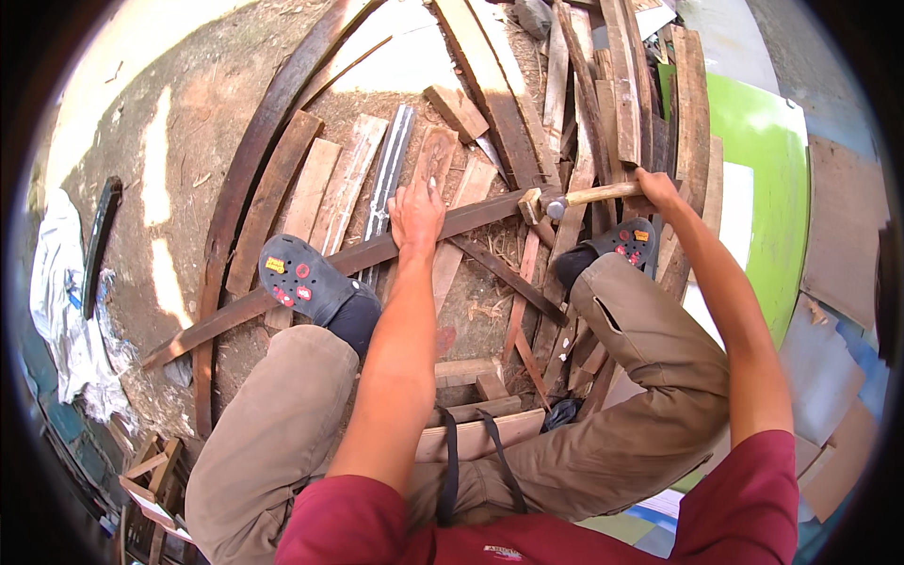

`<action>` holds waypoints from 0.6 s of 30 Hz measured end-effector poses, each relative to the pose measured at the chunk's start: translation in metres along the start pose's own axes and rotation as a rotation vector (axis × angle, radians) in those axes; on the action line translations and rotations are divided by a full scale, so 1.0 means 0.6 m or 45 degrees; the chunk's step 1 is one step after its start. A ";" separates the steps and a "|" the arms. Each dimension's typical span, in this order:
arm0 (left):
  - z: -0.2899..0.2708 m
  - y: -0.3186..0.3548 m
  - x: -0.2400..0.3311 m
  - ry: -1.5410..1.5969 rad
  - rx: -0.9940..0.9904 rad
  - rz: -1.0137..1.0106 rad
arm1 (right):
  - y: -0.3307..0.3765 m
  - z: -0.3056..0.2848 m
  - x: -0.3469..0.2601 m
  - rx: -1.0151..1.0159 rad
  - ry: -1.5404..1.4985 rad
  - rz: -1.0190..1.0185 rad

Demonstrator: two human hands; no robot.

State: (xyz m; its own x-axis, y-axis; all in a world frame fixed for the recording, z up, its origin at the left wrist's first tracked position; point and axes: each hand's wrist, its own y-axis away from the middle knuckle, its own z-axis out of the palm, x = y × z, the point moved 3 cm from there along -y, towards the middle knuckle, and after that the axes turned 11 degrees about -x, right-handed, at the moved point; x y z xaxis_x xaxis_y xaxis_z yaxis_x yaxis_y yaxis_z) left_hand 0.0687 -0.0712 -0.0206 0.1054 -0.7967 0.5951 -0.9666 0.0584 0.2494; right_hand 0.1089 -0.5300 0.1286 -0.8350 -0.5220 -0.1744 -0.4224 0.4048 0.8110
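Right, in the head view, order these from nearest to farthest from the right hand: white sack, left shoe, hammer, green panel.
1. Hammer: gripped in the right hand.
2. Green panel: just beyond it, on the right.
3. Left shoe: across, left of centre.
4. White sack: far left edge.

There are two bare hands (pixel 417 218), one wooden-handled hammer (pixel 600 194), one long dark beam (pixel 367 253), two charm-studded clogs (pixel 313 282) and two trouser legs (pixel 268 414). Also counted: two black straps (pixel 451 461), one bright green panel (pixel 758 179) and one crumpled white sheet (pixel 71 301). Loose planks (pixel 312 188) come to well over a dozen, though the overlapping pile (pixel 692 122) at the right is too crowded for an exact number
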 end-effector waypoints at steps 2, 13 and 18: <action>-0.011 0.007 -0.009 -0.056 -0.048 -0.015 | -0.004 0.062 0.001 0.374 -0.550 -0.237; -0.034 0.048 -0.056 -0.204 -0.094 0.179 | -0.033 0.086 0.017 0.426 -2.077 -0.410; -0.028 0.056 -0.064 -0.130 -0.020 0.141 | -0.022 0.100 0.008 0.490 -2.018 -0.362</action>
State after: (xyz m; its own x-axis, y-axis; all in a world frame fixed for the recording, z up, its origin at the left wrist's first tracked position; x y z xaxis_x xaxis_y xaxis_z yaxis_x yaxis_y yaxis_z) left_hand 0.0359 -0.0284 -0.0221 -0.0268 -0.8419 0.5390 -0.9672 0.1580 0.1987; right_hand 0.0894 -0.4931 0.0835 -0.1250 0.5302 -0.8386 -0.4701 0.7127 0.5207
